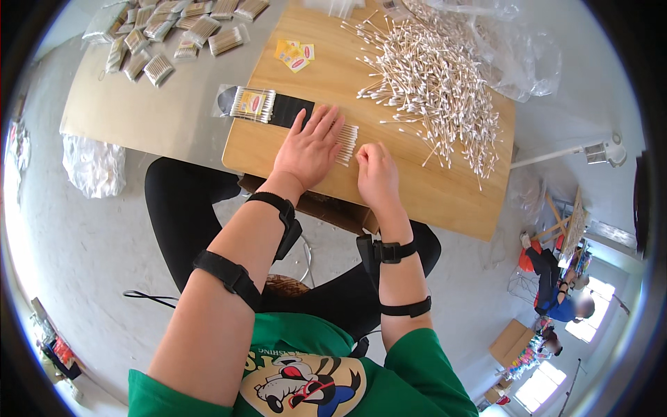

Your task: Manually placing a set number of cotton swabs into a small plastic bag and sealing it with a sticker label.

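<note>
My left hand (pixel 310 148) lies flat with fingers stretched out, over part of a row of cotton swabs (pixel 348 144) lined up side by side on the wooden board (pixel 306 78). Its fingertips reach the edge of a black strip (pixel 290 111). At the strip's left end, a clear bag of cotton swabs (pixel 253 104) has a yellow card on it. Just right of the row, my right hand (pixel 377 174) is closed, its fingers curled in; whatever it may hold is hidden. Several small yellow cards (pixel 294 55) lie farther back on the board.
A big heap of loose cotton swabs (pixel 445 90) covers the board's far right, beside clear plastic bags (pixel 521 62). Filled swab packs (pixel 159 69) are piled on the metal table (pixel 187 111) at far left. A white plastic bag (pixel 94 165) hangs below that table's edge. Other people sit far right.
</note>
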The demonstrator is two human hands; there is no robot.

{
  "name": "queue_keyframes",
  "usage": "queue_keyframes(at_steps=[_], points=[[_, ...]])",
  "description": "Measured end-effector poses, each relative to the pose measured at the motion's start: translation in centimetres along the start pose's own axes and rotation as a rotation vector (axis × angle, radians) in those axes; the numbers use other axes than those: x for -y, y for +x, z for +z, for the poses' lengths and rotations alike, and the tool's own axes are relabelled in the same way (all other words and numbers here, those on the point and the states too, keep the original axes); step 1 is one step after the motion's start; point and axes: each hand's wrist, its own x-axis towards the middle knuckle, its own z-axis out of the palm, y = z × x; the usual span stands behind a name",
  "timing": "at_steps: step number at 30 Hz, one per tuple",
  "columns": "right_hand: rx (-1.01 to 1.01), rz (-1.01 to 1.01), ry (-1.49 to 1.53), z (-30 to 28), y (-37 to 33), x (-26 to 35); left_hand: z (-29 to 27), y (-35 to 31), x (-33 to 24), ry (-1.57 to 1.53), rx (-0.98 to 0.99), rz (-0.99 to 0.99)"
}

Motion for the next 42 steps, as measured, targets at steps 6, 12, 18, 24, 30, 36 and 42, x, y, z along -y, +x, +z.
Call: queue_keyframes(at_steps=[6, 12, 18, 24, 30, 36, 42], points=[[-0.004, -0.043, -0.007, -0.2, -0.6, 0.6, 0.3, 0.2, 0.0, -0.013, -0.014, 0.001], [0.242, -0.02, 0.112, -1.7, -6.8, 4.0, 0.1, -0.1, 0.1, -0.026, -0.031, 0.003], [0.287, 0.124, 0.148, -0.9, -11.1, 3.7, 0.0, 0.0, 0.0, 0.0, -0.01, 0.003], [0.03, 0.265, 0.199, -2.1, -10.6, 4.2, 0.1, 0.2, -0.1, -0.019, -0.041, 0.012], [-0.085, 0.103, 0.155, -2.4, -10.3, 2.6, 0.1, 0.1, 0.1, -0.021, -0.054, 0.009], [-0.133, 0.09, 0.264, -1.7, -6.2, 3.1, 0.3, 0.0, 0.1, -0.025, -0.043, 0.001], [-0.218, 0.001, 0.293, 1.1, -0.9, 0.9, 0.3, 0.1, 0.0, -0.016, -0.008, -0.002]])
